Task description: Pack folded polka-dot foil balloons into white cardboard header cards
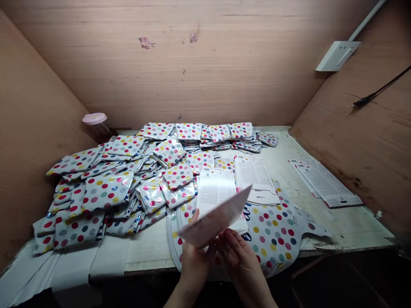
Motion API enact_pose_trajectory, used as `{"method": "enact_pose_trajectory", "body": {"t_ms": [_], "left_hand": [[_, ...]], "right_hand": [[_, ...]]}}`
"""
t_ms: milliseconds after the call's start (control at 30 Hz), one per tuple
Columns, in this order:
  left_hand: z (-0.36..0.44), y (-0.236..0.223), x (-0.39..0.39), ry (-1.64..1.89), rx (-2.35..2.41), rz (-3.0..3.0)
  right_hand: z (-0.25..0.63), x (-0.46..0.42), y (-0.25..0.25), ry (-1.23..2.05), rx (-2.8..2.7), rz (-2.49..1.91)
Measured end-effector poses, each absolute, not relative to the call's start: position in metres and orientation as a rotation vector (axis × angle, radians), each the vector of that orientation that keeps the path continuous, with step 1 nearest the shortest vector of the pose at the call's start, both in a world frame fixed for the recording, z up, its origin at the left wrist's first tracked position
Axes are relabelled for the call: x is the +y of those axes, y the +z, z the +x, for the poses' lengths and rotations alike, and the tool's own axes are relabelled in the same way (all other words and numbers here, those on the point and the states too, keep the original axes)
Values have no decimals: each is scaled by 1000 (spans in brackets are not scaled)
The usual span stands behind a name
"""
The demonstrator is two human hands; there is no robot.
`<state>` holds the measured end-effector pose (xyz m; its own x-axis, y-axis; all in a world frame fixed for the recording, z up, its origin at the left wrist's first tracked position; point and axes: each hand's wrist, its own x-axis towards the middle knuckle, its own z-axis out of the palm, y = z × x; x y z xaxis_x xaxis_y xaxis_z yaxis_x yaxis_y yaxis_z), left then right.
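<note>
My left hand (194, 256) and my right hand (239, 254) meet at the table's near edge, both closed on a white paper sheet (215, 219) that they lift tilted above the table. Under them lies a flat, unfolded polka-dot foil balloon (275, 229) with a stack of printed white leaflets (215, 188) on it. A second leaflet stack (257, 176) lies just behind to the right.
A big heap of folded polka-dot foil packets (109, 188) fills the left and back of the table (349, 218). More leaflets (326, 183) lie at the right. A pink-lidded jar (95, 122) stands in the back left corner. Wooden walls close in on three sides.
</note>
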<state>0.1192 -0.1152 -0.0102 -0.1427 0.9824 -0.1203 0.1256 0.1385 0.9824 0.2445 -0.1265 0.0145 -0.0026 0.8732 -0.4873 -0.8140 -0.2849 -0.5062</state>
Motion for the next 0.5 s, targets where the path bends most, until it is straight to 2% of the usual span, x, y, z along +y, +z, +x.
{"method": "enact_pose_trajectory", "body": {"t_ms": [167,333,400,500], "left_hand": [[116,-7,-123,1157,1502,1117],[118,1,-126,1095,1519,1143],[113,7,-128,1034,1405,1108],[95,12,-128,864,967,1160]], "right_hand": [[245,-128,13,1770,-86,-839],[239,-131,22,1678,-164,-847],[238,-133,25,1664,-189,-865],[233,-138,24,1685,-179,-882]]}}
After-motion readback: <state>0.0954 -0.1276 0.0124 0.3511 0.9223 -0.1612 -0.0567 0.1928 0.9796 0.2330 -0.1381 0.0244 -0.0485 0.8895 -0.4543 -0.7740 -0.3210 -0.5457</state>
